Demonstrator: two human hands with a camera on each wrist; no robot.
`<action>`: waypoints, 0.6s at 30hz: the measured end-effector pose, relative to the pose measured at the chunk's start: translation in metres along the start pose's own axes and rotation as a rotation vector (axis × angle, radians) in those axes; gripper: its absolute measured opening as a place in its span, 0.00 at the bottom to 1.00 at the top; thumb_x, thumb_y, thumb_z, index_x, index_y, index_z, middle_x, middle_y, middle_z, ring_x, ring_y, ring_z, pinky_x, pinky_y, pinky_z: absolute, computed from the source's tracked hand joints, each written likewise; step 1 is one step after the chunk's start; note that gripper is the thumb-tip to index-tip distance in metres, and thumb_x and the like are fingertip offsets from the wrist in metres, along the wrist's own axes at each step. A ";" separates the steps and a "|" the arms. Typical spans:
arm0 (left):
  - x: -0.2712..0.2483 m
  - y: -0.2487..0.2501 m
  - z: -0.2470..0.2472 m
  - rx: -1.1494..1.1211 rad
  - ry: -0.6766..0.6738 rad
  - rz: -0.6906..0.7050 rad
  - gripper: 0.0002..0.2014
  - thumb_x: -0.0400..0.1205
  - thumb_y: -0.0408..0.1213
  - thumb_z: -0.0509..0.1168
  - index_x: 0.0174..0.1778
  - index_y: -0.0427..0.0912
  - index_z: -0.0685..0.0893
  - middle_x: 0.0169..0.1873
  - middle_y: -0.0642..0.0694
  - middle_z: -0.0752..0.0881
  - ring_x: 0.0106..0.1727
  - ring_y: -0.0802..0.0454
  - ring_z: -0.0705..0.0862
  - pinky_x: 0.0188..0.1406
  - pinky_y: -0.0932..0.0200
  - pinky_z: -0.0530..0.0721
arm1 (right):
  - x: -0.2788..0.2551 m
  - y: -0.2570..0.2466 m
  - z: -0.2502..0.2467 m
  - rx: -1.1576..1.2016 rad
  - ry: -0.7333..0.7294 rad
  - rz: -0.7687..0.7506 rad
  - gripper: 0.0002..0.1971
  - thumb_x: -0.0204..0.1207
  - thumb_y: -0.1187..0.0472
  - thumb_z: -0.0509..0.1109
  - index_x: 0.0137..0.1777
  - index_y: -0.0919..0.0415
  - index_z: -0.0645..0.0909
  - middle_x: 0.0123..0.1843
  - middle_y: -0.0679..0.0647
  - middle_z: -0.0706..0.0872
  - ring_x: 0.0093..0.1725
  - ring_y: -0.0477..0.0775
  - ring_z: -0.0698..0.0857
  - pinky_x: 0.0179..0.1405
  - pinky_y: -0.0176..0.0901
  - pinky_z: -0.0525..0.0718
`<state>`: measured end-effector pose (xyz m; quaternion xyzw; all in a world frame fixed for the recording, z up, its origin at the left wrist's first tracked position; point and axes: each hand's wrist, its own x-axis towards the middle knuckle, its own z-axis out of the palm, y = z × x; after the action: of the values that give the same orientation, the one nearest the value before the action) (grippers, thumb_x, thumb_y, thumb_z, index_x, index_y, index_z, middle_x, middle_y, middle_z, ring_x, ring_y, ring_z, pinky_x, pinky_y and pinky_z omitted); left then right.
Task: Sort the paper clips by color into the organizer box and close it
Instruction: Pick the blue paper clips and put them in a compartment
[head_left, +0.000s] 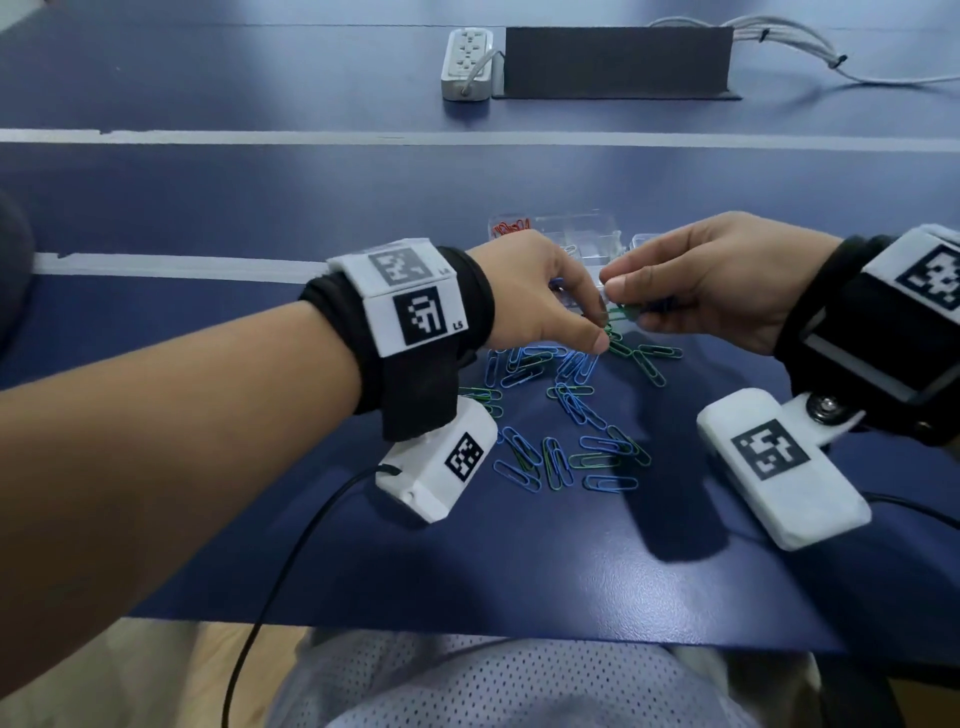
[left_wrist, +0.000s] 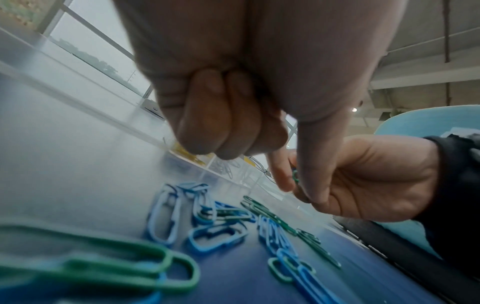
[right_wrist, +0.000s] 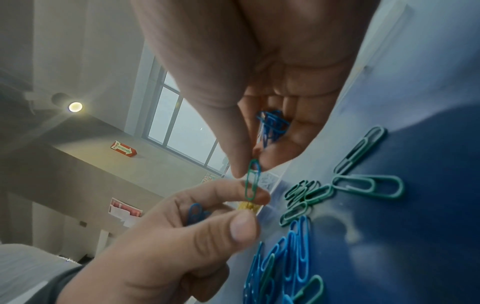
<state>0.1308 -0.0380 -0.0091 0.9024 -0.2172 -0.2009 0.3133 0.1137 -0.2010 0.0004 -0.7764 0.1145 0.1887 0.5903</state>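
Observation:
My right hand (head_left: 623, 296) pinches one green paper clip (right_wrist: 252, 182) between thumb and forefinger, just above the table, and several blue clips (right_wrist: 272, 125) lie in its palm. My left hand (head_left: 597, 325) meets it from the left. Its forefinger touches the green clip's lower end, and its curled fingers hold blue clips (right_wrist: 196, 212). Loose blue and green clips (head_left: 571, 410) are scattered below both hands. The clear organizer box (head_left: 587, 234) stands open right behind the hands, with red clips (head_left: 511, 228) in its far left compartment. The hands hide much of the box.
A white power strip (head_left: 467, 62), a dark panel (head_left: 618, 62) and white cables (head_left: 810, 47) sit at the back of the blue table. A black cable (head_left: 291, 561) trails from my left wrist over the table's front edge (head_left: 467, 631).

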 end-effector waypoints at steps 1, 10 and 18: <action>0.001 0.000 0.001 -0.021 0.026 0.006 0.05 0.72 0.46 0.74 0.40 0.53 0.87 0.18 0.60 0.77 0.27 0.66 0.76 0.36 0.74 0.72 | 0.000 0.000 0.000 0.009 -0.002 -0.007 0.05 0.66 0.71 0.75 0.38 0.61 0.86 0.25 0.49 0.87 0.25 0.42 0.85 0.26 0.30 0.85; 0.003 0.000 0.002 -0.067 -0.045 0.007 0.08 0.74 0.44 0.73 0.29 0.52 0.83 0.09 0.61 0.74 0.17 0.65 0.72 0.21 0.78 0.68 | -0.003 0.000 -0.007 0.069 0.044 -0.077 0.05 0.70 0.72 0.72 0.38 0.62 0.84 0.23 0.50 0.85 0.23 0.43 0.84 0.28 0.30 0.87; 0.007 0.001 0.003 0.040 -0.009 -0.019 0.10 0.72 0.48 0.74 0.28 0.50 0.82 0.09 0.60 0.74 0.15 0.66 0.73 0.16 0.79 0.67 | -0.004 -0.004 -0.015 0.072 0.053 -0.062 0.05 0.71 0.72 0.71 0.37 0.63 0.84 0.30 0.56 0.82 0.26 0.48 0.83 0.30 0.33 0.88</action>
<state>0.1353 -0.0441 -0.0118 0.9096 -0.2139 -0.2037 0.2923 0.1140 -0.2143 0.0091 -0.7624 0.1129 0.1455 0.6204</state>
